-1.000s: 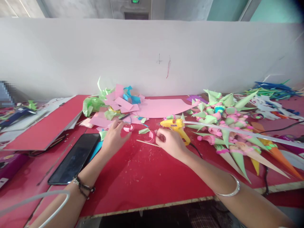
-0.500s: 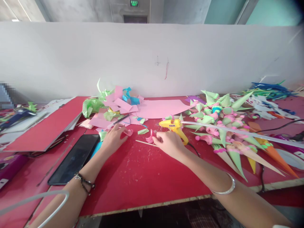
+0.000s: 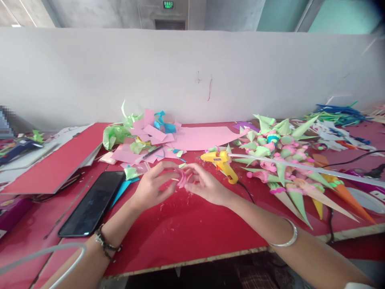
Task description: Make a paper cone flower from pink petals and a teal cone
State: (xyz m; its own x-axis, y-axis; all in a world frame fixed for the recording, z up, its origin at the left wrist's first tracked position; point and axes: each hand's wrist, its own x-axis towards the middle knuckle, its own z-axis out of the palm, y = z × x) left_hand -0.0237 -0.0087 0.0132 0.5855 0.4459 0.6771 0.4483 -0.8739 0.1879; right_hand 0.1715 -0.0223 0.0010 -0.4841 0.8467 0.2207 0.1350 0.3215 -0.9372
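Observation:
Between my two hands, above the red table (image 3: 168, 233), is a small pink pleated paper piece (image 3: 182, 178) with curved ridges. The fingertips of my left hand (image 3: 156, 184) close on its left side. My right hand (image 3: 207, 185) pinches it from the right with thumb and fingers. The fingers partly cover the piece, so its full shape is hidden. A yellow glue gun (image 3: 222, 163) lies just beyond my right hand, with a long clear glue stick (image 3: 288, 163) out of its back. Near my left forearm lies a black phone (image 3: 92, 204).
Many green, pink and orange paper cones (image 3: 282, 156) are heaped at the right. Pink and green paper scraps (image 3: 150, 134) lie at the back left, beside a large pink sheet (image 3: 204, 136). A red board (image 3: 54, 160) stands left. A white partition (image 3: 120, 72) closes off the back.
My hands have come together over the table. The pleated pink piece has moved slightly left and up with my right hand, and my left hand has shifted right to meet it.

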